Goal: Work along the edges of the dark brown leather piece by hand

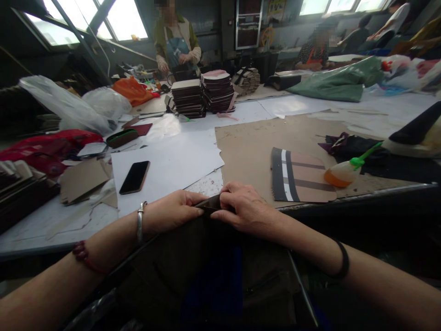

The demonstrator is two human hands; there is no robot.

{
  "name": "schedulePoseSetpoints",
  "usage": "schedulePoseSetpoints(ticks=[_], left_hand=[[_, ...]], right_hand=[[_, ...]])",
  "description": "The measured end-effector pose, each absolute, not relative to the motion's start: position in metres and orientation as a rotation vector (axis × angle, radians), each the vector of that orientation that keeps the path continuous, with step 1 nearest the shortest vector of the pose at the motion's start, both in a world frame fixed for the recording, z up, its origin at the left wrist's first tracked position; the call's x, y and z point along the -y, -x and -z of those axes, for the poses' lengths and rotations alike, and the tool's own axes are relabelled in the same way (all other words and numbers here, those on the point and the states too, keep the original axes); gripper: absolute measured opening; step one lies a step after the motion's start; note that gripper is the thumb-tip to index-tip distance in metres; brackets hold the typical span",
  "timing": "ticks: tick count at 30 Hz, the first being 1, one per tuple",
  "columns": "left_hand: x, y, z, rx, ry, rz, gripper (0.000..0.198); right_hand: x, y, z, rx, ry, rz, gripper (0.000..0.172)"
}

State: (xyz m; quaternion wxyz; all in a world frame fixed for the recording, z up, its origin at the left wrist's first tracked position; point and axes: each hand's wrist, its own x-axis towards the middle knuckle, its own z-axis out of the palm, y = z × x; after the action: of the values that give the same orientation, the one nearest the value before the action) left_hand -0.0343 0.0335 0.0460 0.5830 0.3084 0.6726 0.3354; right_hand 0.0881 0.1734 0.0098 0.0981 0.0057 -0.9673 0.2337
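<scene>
My left hand (172,211) and my right hand (243,207) meet at the table's near edge. Both are closed, pinching the top edge of a dark flat piece (210,204) that hangs down toward my lap, where it widens into a brownish panel (206,271). The fingertips of the two hands almost touch. A striped brown, black and white leather piece (299,177) lies on brown cardboard (255,147) just right of my right hand. An orange glue bottle with a green nozzle (344,171) lies on its side beside the striped piece.
A black phone (135,177) rests on a white sheet (172,161) at the left. Stacks of dark cut pieces (203,94) stand at the table's far side. Plastic bags (69,108), red fabric (48,147) and cardboard scraps (82,179) crowd the left. Other people work at the back.
</scene>
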Motion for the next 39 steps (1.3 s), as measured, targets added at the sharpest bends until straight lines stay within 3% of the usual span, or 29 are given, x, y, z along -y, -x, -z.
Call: schedulePoseSetpoints(ticks=[11,28,39], left_hand=[[-0.005,0.049,-0.050,-1.530,-0.510,-0.742,0.046],[-0.005,0.051,-0.048,-1.529,-0.649,-0.799,0.050],[-0.009,0.069,-0.043,-1.517,-0.729,-0.648,0.045]], right_hand=[[-0.166,-0.069,-0.014,2.992,0.198,-0.594,0.026],[-0.163,-0.064,-0.015,2.929,0.351,-0.743,0.024],[-0.154,-0.066,-0.019,2.965,0.197,-0.607,0.017]])
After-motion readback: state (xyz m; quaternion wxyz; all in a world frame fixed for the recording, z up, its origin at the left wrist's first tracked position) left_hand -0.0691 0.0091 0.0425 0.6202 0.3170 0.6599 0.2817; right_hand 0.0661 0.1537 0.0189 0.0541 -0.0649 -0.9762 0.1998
